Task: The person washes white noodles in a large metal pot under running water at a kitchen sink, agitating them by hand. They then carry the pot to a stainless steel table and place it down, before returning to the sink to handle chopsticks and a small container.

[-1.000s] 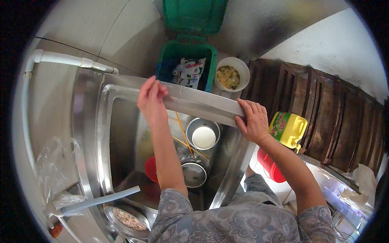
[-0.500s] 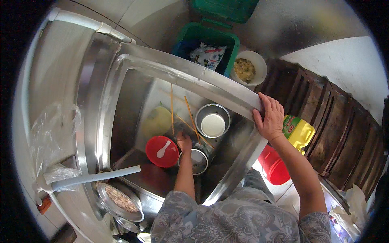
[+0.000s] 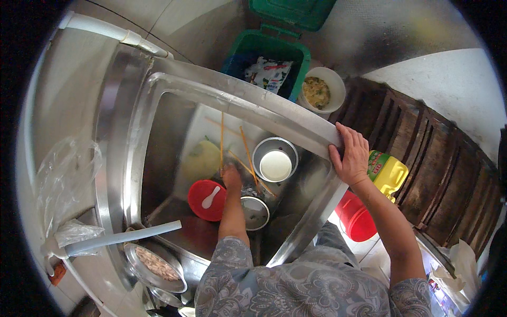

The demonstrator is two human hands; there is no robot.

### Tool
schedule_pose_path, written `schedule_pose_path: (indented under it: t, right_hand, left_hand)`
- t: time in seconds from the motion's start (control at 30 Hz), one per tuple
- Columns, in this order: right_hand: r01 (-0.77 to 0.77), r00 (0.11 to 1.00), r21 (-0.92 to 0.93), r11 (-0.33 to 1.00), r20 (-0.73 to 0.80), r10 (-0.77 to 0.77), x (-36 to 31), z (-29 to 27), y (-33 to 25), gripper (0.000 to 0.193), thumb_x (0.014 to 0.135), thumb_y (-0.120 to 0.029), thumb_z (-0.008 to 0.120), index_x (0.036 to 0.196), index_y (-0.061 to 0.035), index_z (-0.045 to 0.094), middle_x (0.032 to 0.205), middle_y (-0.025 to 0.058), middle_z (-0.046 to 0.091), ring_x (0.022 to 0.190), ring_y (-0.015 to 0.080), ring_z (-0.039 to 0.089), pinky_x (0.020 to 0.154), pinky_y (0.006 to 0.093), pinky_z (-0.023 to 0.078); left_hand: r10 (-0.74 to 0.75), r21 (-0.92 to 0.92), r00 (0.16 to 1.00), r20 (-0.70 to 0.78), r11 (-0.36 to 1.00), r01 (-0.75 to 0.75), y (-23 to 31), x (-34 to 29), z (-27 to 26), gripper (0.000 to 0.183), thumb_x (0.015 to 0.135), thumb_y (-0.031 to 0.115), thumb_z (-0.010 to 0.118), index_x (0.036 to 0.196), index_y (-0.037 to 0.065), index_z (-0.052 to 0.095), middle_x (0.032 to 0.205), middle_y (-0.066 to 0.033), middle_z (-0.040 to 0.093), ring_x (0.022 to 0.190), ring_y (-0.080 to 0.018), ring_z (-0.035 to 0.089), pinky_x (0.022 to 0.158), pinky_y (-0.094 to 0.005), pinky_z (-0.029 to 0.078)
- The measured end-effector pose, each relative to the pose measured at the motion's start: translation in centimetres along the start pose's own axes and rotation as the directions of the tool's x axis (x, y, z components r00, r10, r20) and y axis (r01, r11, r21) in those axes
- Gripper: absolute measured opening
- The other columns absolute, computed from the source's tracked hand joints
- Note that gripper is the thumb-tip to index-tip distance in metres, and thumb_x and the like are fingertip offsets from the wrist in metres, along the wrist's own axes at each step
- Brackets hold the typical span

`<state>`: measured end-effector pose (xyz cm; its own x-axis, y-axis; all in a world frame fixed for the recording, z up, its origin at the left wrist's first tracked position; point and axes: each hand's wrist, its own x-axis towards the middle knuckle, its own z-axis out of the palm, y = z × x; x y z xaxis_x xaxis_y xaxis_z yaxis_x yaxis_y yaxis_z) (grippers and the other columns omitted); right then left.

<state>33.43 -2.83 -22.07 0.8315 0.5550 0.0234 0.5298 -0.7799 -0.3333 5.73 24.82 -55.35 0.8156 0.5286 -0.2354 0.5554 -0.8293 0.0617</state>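
Note:
My left hand point(image 3: 231, 177) reaches down into a steel sink point(image 3: 163, 211) that holds some water. Its fingers point away from me, beside the lower end of a chopstick point(image 3: 222, 137); I cannot make out whether they grip it. A red bowl point(image 3: 196, 203) with a white spoon point(image 3: 211, 196) in it sits just left of that wrist. Close by on the right is a round metal bowl point(image 3: 255, 214). Farther off, a white round piece point(image 3: 275, 166) lies inside another metal bowl point(image 3: 295, 153). My right hand point(image 3: 351, 156) rests on the sink's right corner, fingers extended and thumb apart.
A pale green round thing point(image 3: 202, 160) and more chopsticks point(image 3: 246, 153) lie in the sink. Beyond the rim stand a green bin point(image 3: 301, 58) and a white bucket point(image 3: 338, 87). On the right are a yellow jug point(image 3: 393, 177) and red bucket point(image 3: 359, 219). A grey hose point(image 3: 127, 238) crosses the left rim.
My left hand has moved a little to the left, toward the long chopstick and the red bowl. The right hand stays on the sink's corner.

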Motion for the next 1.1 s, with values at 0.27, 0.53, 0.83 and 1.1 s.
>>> schedule_pose_path:
  t: [0.27, 0.53, 0.83, 1.1]
  right_hand:
    - [-0.006, 1.0, 0.017, 1.0, 0.007, 0.006, 0.0, 0.1, 0.1, 0.058, 0.082, -0.03, 0.062, 0.134, -0.0117, 0.046, 0.122, 0.0115, 0.055, 0.11, 0.0303, 0.051, 0.098, 0.0419, 0.035]
    - [0.0, 1.0, 0.014, 1.0, 0.006, 0.0, 0.1, 0.0, -0.1, 0.057, 0.082, -0.029, 0.062, 0.134, -0.0108, 0.046, 0.122, 0.0117, 0.055, 0.11, 0.03, 0.051, 0.097, 0.0415, 0.035]
    - [0.018, 1.0, 0.008, 1.0, -0.004, -0.018, 0.2, 0.1, 0.0, 0.056, 0.082, -0.027, 0.061, 0.133, -0.009, 0.047, 0.119, 0.0134, 0.055, 0.108, 0.0316, 0.051, 0.095, 0.0416, 0.036]
    - [0.001, 1.0, 0.009, 1.0, 0.022, -0.001, 0.1, 0.1, 0.2, 0.058, 0.082, -0.03, 0.062, 0.134, -0.01, 0.046, 0.121, 0.0121, 0.055, 0.109, 0.0301, 0.051, 0.097, 0.0416, 0.035]
  left_hand:
    - [0.008, 0.038, 0.942, 0.334, 0.999, -0.022, -1.5, 1.8, -0.8, 0.011, 0.08, 0.011, 0.06, 0.089, 0.006, 0.064, 0.094, -0.0187, 0.065, 0.081, -0.0344, 0.066, 0.069, -0.0473, 0.053]
    - [0.074, -0.249, 0.986, -0.148, 0.962, -0.11, -1.6, 0.3, 0.0, 0.016, 0.083, 0.015, 0.061, 0.095, 0.007, 0.066, 0.099, -0.0159, 0.066, 0.091, -0.0357, 0.065, 0.078, -0.0458, 0.054]
    - [-0.008, 0.074, 0.946, 0.324, 0.997, -0.017, -0.6, 1.9, -1.7, 0.016, 0.087, 0.014, 0.054, 0.095, 0.009, 0.067, 0.096, -0.0112, 0.066, 0.093, -0.0289, 0.065, 0.076, -0.0407, 0.055]
    - [0.287, 0.124, 0.866, 0.41, 0.923, -0.365, -1.8, 2.6, -2.3, 0.015, 0.085, 0.013, 0.055, 0.093, 0.008, 0.066, 0.09, -0.0111, 0.066, 0.088, -0.0273, 0.066, 0.072, -0.0402, 0.056]
